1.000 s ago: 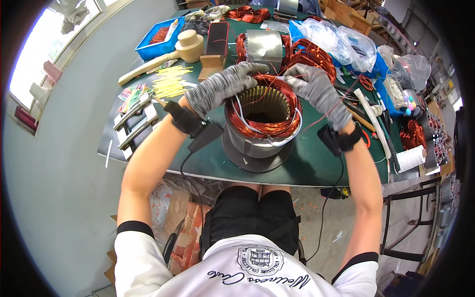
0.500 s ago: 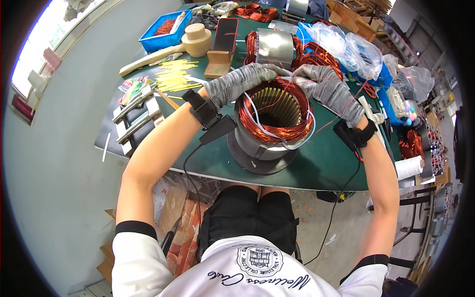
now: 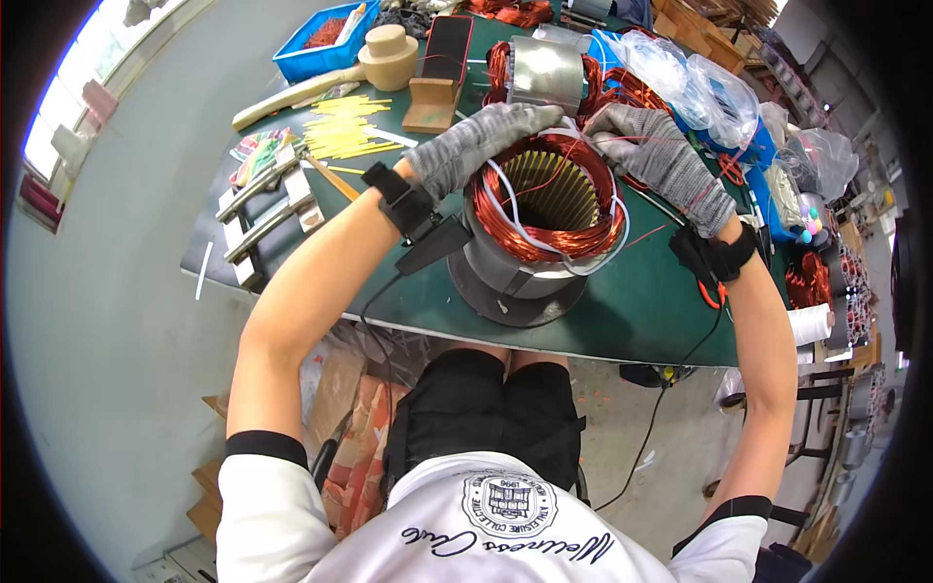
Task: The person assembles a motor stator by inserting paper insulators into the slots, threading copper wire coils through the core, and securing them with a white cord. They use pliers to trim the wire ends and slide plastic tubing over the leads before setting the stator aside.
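Before me stands a motor stator [image 3: 515, 282], a grey cylinder on a dark round base. Its slotted bore faces up, ringed by red-brown copper windings [image 3: 554, 243] with white sleeving [image 3: 512, 219] looped over them. My left hand [image 3: 476, 146], in a grey knit glove, lies along the far left rim with its fingers stretched out, open. At the far right rim my gloved right hand [image 3: 661, 155] is closed at its fingertips on a thin copper wire. A bit of white material [image 3: 566, 128] shows between the hands; the left fingertips partly cover it.
A second wound stator [image 3: 546, 76] lies behind. At the left are yellow strips [image 3: 347, 131], a metal-bar fixture [image 3: 267, 219], a mallet [image 3: 292, 99] and a blue bin [image 3: 326, 44]. A phone [image 3: 445, 49] leans on a wooden stand. Plastic bags [image 3: 724, 102] and a white thread spool [image 3: 809, 325] are at the right.
My right hand has moved slightly right and up, and its fingers have loosened apart somewhat. The left hand's fingers have straightened along the rim. The view has shifted a little.
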Action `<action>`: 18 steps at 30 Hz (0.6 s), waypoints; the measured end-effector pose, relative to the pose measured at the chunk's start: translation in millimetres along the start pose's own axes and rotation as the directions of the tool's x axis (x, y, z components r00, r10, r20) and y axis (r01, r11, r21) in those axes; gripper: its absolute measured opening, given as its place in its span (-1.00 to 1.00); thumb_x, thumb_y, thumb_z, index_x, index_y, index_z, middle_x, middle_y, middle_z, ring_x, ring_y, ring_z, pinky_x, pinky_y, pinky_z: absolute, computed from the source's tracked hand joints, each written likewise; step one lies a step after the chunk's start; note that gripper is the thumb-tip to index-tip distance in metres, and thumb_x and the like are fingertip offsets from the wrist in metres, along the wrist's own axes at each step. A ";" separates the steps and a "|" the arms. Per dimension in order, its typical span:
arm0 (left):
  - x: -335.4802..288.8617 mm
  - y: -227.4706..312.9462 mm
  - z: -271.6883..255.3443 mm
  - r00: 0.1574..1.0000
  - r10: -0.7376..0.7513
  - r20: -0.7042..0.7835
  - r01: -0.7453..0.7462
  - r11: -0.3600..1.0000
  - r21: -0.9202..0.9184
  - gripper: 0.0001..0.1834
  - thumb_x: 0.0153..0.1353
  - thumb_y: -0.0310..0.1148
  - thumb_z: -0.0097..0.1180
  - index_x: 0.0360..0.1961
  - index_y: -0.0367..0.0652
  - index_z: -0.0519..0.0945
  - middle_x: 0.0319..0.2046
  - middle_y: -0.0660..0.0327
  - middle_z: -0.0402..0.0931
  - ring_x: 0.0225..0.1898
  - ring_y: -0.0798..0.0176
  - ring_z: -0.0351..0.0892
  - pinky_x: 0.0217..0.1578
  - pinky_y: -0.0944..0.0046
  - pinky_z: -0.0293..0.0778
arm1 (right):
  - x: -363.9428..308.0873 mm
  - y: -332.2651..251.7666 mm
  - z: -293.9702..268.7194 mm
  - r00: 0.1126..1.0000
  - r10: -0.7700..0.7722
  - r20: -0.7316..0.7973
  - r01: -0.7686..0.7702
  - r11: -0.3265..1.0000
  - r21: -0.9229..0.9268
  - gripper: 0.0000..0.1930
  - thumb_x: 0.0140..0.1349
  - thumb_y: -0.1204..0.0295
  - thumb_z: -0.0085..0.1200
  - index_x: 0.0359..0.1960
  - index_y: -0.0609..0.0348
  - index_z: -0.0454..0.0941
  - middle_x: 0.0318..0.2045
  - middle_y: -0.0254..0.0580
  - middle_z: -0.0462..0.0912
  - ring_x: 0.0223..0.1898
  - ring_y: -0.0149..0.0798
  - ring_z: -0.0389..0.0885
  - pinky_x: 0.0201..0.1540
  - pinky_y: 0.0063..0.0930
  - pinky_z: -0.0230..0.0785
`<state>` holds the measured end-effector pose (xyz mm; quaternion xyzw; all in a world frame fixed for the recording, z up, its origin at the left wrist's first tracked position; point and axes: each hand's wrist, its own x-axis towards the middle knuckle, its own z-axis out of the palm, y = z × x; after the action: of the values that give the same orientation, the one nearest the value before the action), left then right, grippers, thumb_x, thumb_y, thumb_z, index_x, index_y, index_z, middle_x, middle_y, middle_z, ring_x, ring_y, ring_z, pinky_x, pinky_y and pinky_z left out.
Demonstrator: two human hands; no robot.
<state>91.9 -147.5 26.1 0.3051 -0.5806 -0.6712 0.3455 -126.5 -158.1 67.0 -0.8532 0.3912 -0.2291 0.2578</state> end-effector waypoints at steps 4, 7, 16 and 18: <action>-4.0 6.0 -2.6 0.985 0.164 0.056 -0.172 0.896 0.409 -0.61 0.23 -0.51 -0.21 0.10 -0.21 0.35 0.06 0.16 0.36 0.10 0.27 0.32 0.11 0.33 0.23 | 11.5 -6.8 0.2 0.963 -0.263 0.049 0.267 0.933 -0.242 -0.87 0.12 0.48 0.01 -0.29 0.21 0.51 -0.47 -0.17 0.55 -0.44 -0.36 0.49 -0.30 -0.53 0.37; -2.6 2.9 -9.0 0.989 0.133 0.071 -0.150 0.850 0.504 -0.62 0.23 -0.51 -0.24 0.09 -0.22 0.35 0.09 0.14 0.33 0.12 0.26 0.29 0.13 0.33 0.20 | 16.1 -4.4 -4.8 0.984 -0.108 0.140 0.128 0.981 -0.148 -0.87 0.13 0.49 0.00 -0.28 0.20 0.52 -0.46 -0.22 0.57 -0.40 -0.40 0.50 -0.26 -0.53 0.38; -2.2 -0.6 -8.6 0.932 0.307 0.193 -0.354 0.657 0.665 -0.63 0.26 -0.47 -0.27 0.08 -0.23 0.37 0.05 0.12 0.37 0.08 0.26 0.34 0.12 0.36 0.21 | 5.9 7.9 -1.4 0.967 0.139 0.212 -0.156 0.986 0.066 -0.83 0.15 0.49 0.01 -0.22 0.20 0.53 -0.37 -0.34 0.57 -0.27 -0.49 0.49 -0.15 -0.59 0.37; -1.2 -0.4 -7.3 0.947 0.283 0.154 -0.312 0.689 0.654 -0.64 0.27 -0.45 -0.27 0.08 -0.22 0.38 0.03 0.13 0.39 0.07 0.26 0.35 0.12 0.37 0.21 | 7.9 8.6 0.7 0.988 0.058 0.145 -0.065 0.997 0.044 -0.83 0.16 0.50 0.00 -0.21 0.20 0.53 -0.39 -0.34 0.56 -0.29 -0.49 0.48 -0.16 -0.59 0.35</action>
<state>98.5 -150.6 24.8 0.2967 -0.8314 -0.3580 0.3043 -126.1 -168.9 62.6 -0.8484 0.3921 -0.1684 0.3131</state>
